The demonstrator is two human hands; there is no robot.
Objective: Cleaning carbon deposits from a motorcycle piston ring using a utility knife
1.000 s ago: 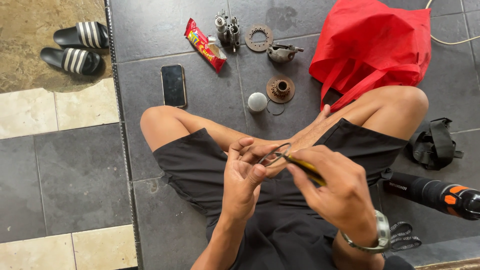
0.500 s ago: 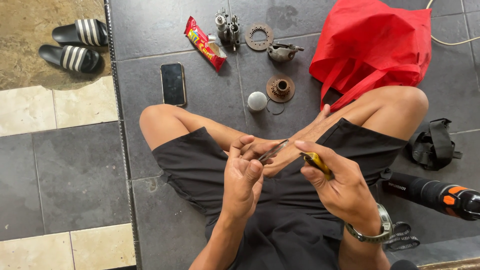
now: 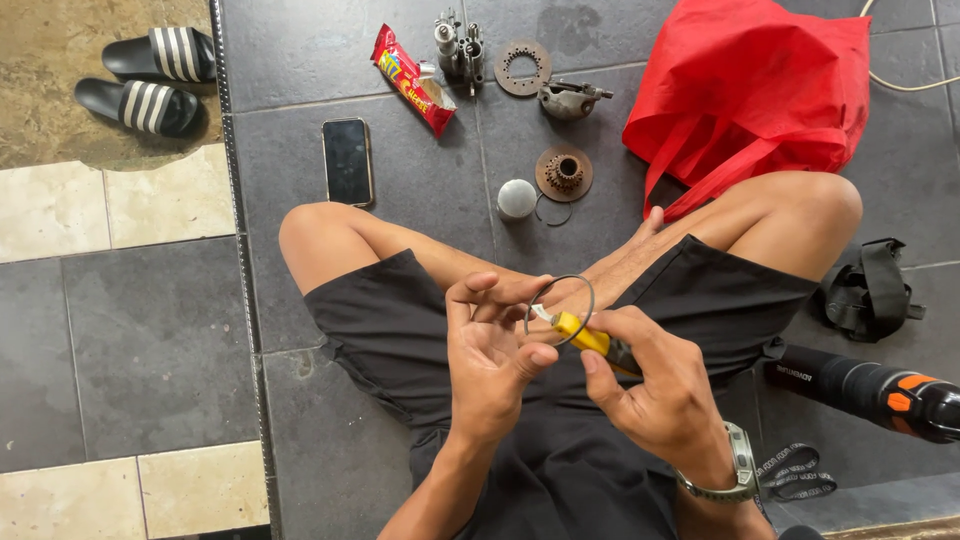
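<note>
— From the head view, looking down: how far along does this look to you?

— Partway, I'd judge. Several parts are already laid out on the dark grey tile floor [image 3: 400,230]: a rusty round toothed hub [image 3: 564,173], a flat perforated metal disc [image 3: 522,67], a small grey metal casting [image 3: 570,99], a silvery carburettor-like block [image 3: 458,48] and a pale domed cap [image 3: 517,198] with a thin wire loop beside it. What's in hand is a thin round metal spring ring [image 3: 561,308], held over the lap, not set on anything.

— And who holds it?

— The left hand [image 3: 492,362]. Its thumb and forefinger are pinched together on the ring's left edge, the other fingers loosely curled behind. The ring stands up beyond those fingertips, its loop open to view.

— The other hand?

— The right hand [image 3: 664,400] is closed around a small yellow-handled tool [image 3: 585,338], fingers wrapped on the dark grip. The tool's pale metal tip touches the ring's lower left, just beside the pinching thumb. Whether it sits inside the loop or against it, I cannot tell.

— Anything else about?

— A red fabric bag [image 3: 760,85] by the right knee, a black phone [image 3: 348,160] and a red snack packet [image 3: 412,80] near the left knee, a black and orange power drill [image 3: 880,392] at the right.
</note>
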